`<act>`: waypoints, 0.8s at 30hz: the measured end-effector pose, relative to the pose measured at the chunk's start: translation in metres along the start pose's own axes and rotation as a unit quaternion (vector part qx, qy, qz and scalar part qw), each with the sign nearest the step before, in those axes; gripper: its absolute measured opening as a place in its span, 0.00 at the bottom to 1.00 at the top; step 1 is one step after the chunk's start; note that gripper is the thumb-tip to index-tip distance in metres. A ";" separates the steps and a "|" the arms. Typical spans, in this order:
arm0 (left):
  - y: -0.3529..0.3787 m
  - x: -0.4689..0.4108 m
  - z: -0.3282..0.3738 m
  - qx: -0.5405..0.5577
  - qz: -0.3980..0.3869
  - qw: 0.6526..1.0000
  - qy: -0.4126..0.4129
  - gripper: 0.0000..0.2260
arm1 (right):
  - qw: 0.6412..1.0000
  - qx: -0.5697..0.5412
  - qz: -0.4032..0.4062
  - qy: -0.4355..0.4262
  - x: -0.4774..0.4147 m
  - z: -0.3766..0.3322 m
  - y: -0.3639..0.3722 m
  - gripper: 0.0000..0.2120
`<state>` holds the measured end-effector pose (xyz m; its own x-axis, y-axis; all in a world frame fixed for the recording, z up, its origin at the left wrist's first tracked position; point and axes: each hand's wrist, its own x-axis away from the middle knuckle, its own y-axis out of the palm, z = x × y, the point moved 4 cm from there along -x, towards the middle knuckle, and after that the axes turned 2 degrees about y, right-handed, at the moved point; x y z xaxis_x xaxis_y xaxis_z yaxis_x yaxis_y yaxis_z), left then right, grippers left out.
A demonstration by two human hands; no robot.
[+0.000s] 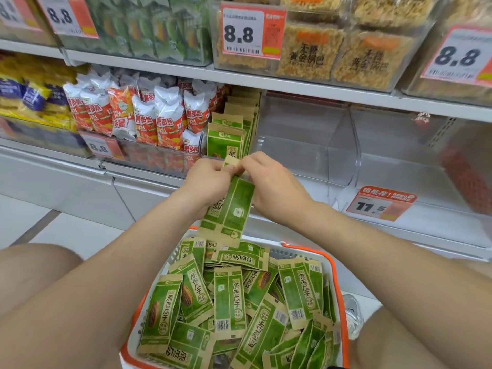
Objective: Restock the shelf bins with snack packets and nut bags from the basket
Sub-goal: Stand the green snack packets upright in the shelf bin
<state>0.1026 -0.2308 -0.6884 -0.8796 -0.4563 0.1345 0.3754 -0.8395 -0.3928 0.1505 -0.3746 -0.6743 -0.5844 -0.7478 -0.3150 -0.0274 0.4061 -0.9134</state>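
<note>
A white basket with an orange rim (336,275) sits between my knees, piled with several green-and-kraft nut bags (229,296). Above it, both hands hold a small stack of the same green nut bags (230,209) hanging downward. My left hand (206,182) grips the stack's upper left side. At the top edge my right hand (271,182) pinches it. Just beyond my hands, a row of upright green nut bags (226,139) fills the left part of a clear shelf bin (298,145).
Red-and-white snack packets (149,115) fill the bin to the left. A clear bin (399,166) with an 11.5 price tag (380,203) lies to the right. Upper shelf bins hold rice-crisp packs (308,51) with 8.8 tags. White floor tiles lie at lower left.
</note>
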 end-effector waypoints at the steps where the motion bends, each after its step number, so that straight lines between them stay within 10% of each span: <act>1: -0.002 -0.002 0.000 0.028 0.020 0.999 -0.008 0.12 | 1.000 0.019 -0.012 -0.017 0.001 0.001 0.002 0.20; 5: -0.009 -0.005 -0.001 0.150 0.056 0.984 -0.081 0.10 | 0.995 0.033 -0.029 -0.085 0.003 -0.004 -0.002 0.34; 12: -0.009 0.004 0.012 0.303 -0.006 0.942 -0.142 0.14 | 0.976 -0.197 0.088 -0.012 0.000 -0.003 -0.029 0.16; 18: -0.012 -0.003 0.020 0.023 0.056 0.998 0.015 0.10 | 0.947 -0.257 0.151 0.123 -0.005 0.018 -0.038 0.20; 24: -0.003 -0.002 0.036 -0.299 0.144 0.915 0.229 0.16 | 0.942 -0.220 0.239 0.088 -0.002 0.028 -0.056 0.19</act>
<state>0.1141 -0.2380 -0.6546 -0.8510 -0.3463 -0.3948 0.5046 -0.3307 -0.7975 0.1762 -0.4104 -0.6292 -0.7401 -0.3412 -0.5795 -0.0372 0.8812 -0.4713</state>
